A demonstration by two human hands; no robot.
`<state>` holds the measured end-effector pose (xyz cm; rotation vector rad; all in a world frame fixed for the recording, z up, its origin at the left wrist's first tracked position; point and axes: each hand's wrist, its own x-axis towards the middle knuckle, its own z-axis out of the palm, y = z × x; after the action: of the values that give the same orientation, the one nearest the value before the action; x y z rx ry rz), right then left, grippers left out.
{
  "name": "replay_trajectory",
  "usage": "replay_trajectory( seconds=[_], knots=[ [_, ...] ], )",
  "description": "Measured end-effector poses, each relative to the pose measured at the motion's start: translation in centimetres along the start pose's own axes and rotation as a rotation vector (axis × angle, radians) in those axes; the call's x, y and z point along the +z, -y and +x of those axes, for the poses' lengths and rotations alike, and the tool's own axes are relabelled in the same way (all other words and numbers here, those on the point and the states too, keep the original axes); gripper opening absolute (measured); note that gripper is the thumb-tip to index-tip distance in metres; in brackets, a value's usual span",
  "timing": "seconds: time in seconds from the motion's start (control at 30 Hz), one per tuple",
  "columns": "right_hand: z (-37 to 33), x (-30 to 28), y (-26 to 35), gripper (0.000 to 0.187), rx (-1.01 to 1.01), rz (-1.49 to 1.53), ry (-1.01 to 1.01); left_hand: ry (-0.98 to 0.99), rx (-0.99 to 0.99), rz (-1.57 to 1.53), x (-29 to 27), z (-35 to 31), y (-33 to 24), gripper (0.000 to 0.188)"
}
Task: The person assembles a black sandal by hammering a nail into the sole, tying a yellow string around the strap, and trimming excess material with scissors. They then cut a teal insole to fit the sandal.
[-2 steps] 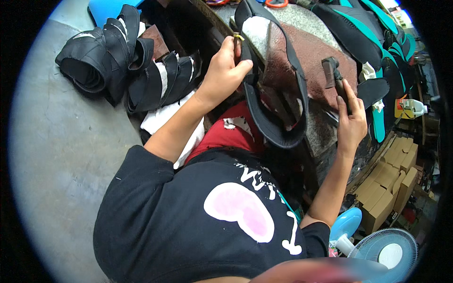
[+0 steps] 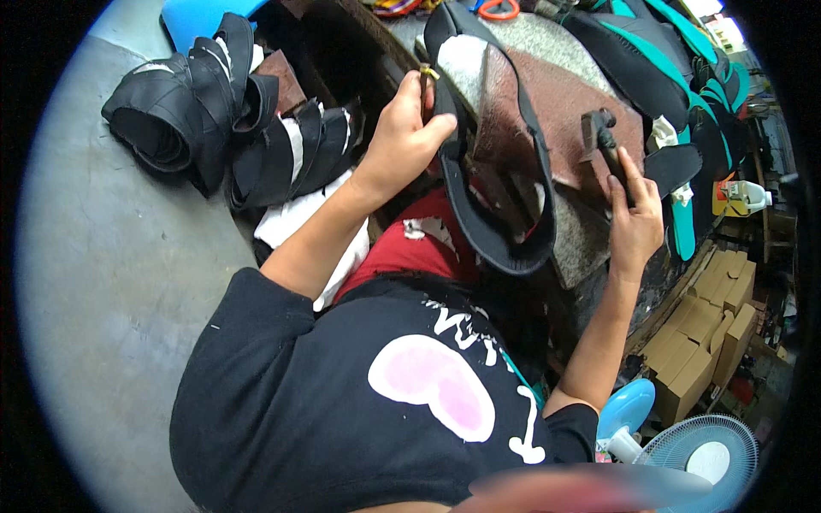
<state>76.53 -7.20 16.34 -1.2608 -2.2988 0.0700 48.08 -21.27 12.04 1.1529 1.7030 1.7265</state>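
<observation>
- A black shirt [image 2: 282, 385] and red shorts [image 2: 402, 248] with a ragged pale patch clothe the person.
- The left hand [image 2: 400, 132] is closed around a small tool [image 2: 428, 90] with a yellow collar; its thumb tip lies against a black band [image 2: 516, 259]. I cannot tell whether its fingers also pinch the band.
- The band forms a long loop: its upper end lies over the bench, its lower end hangs past the bench's near edge.
- The right hand [image 2: 634, 224] grasps a hammer [image 2: 603, 141] by the handle, forefinger stretched along it; the hammer's head is over a brown sheet [image 2: 547, 94], well apart from the band.
- The sheet lies on a grey slab [image 2: 583, 244], one corner of which shows at the bench's near edge.
- Teal-edged black pieces [image 2: 637, 68] crowd the bench's right and far edges.
- An orange ring [image 2: 499, 10] lies at the far edge.
- Left of the bench, coiled black strips [image 2: 162, 128] are heaped beside a white cloth [image 2: 286, 214].
- Right of it stand cartons [image 2: 684, 342] and a blue fan [image 2: 744, 466].
</observation>
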Motion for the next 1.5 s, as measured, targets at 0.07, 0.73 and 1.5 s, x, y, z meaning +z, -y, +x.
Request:
replay_trajectory(
  seconds=[0.07,0.73,1.5],
  knots=[
    [1.0,0.5,-0.4,0.042,0.019,-0.165,0.027,-0.009,0.028,-0.179,0.3,-0.1,-0.9,0.023],
    [-8.3,-8.0,5.2,0.034,-0.466,0.119,0.076,0.321,-0.01,-0.687,4.3,1.6,-6.4,0.034],
    [-14.4,-12.3,-8.8,0.029,0.191,-0.14,-0.208,0.262,0.2,0.444,10.9,5.0,-1.5,0.038]
  ],
)
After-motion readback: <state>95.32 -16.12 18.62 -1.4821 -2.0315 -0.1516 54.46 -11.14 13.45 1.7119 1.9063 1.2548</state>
